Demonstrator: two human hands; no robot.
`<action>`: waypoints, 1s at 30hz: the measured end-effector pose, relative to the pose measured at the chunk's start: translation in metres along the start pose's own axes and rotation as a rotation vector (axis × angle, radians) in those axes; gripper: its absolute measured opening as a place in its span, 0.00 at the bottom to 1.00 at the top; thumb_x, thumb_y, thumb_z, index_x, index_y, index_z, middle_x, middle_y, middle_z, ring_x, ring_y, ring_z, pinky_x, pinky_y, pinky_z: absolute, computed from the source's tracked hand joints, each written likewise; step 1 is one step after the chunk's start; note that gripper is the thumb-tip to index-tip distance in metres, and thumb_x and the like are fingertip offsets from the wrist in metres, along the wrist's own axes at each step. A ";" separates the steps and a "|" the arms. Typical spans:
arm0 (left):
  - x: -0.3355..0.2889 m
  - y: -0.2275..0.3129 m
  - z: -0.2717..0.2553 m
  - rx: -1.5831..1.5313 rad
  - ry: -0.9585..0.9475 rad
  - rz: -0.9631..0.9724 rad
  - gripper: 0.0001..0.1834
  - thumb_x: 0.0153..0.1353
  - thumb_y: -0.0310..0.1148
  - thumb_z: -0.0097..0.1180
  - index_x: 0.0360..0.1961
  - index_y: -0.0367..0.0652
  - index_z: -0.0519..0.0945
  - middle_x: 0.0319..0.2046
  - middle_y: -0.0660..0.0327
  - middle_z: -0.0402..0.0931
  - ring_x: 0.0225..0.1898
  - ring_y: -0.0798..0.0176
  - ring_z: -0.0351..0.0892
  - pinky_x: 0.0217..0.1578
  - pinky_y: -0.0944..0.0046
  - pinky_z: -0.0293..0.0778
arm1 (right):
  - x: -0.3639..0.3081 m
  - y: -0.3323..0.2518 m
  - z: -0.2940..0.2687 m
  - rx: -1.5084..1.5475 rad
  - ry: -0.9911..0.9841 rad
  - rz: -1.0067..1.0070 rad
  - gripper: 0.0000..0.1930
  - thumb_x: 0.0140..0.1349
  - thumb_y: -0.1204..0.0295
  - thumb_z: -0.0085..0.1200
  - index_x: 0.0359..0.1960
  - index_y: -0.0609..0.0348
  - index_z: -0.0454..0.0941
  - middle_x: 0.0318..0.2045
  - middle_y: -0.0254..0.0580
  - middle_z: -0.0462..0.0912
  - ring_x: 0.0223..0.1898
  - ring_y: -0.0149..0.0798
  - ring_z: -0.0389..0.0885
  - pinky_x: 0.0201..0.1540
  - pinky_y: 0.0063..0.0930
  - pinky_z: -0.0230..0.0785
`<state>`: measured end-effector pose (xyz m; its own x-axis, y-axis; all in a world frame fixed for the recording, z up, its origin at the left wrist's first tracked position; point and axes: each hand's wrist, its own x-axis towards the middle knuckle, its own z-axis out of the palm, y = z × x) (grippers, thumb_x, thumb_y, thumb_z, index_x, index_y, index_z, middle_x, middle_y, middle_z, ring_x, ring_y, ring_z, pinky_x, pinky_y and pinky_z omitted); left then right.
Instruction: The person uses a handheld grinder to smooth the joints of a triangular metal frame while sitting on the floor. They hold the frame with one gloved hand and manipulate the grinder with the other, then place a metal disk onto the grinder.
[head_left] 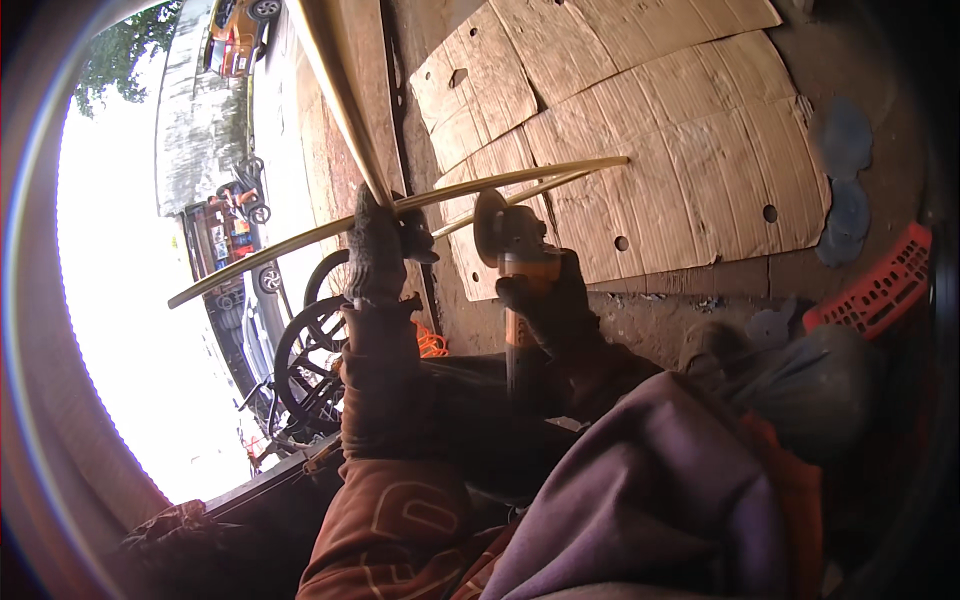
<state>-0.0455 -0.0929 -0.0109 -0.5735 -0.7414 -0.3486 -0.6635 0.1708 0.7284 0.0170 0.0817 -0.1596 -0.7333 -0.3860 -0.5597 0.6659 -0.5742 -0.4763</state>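
My left hand (376, 255), in a dark knitted glove, is closed around a gold-coloured metal tube frame (338, 85) where a long straight tube meets a curved bar. The curved bar stretches from the far left to a point over the cardboard, and a shorter tube joins it near that tip. In my right hand (550, 300), also gloved, is an angle grinder (526, 268) with an orange and dark body, held upright. Its disc (489, 228) faces left, close to the tubes; whether it touches them I cannot tell.
Flattened cardboard sheets (680, 150) lie on the floor ahead. A red perforated plastic piece (880, 285) is at the right, near blue-grey flat pieces (846, 200). Black spoked wheels (305, 375) and an orange cord (431, 342) are by my left arm. Parked vehicles stand outside at left.
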 end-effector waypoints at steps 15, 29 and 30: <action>0.012 -0.026 -0.021 0.012 -0.112 0.046 0.28 0.73 0.59 0.39 0.37 0.42 0.73 0.16 0.58 0.72 0.11 0.65 0.69 0.08 0.65 0.65 | -0.012 -0.010 0.023 -0.132 -0.102 -0.084 0.25 0.50 0.71 0.69 0.47 0.61 0.70 0.37 0.39 0.79 0.35 0.31 0.80 0.37 0.30 0.77; 0.019 -0.030 -0.040 0.087 -0.197 -0.008 0.26 0.73 0.50 0.46 0.55 0.35 0.73 0.30 0.54 0.78 0.21 0.61 0.78 0.21 0.61 0.78 | -0.011 0.000 0.027 -0.158 -0.110 -0.104 0.17 0.51 0.70 0.68 0.40 0.61 0.76 0.33 0.36 0.81 0.32 0.30 0.80 0.35 0.29 0.76; 0.020 -0.027 -0.039 0.078 -0.209 0.014 0.26 0.73 0.49 0.47 0.56 0.35 0.73 0.30 0.54 0.78 0.22 0.62 0.78 0.21 0.61 0.78 | -0.009 -0.003 0.028 -0.159 -0.111 -0.106 0.17 0.51 0.70 0.68 0.40 0.61 0.76 0.32 0.36 0.81 0.32 0.30 0.80 0.35 0.29 0.76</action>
<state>-0.0203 -0.1376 -0.0147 -0.6645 -0.5897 -0.4590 -0.6852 0.2358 0.6891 0.0178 0.0672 -0.1342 -0.8050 -0.4117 -0.4271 0.5913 -0.4984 -0.6340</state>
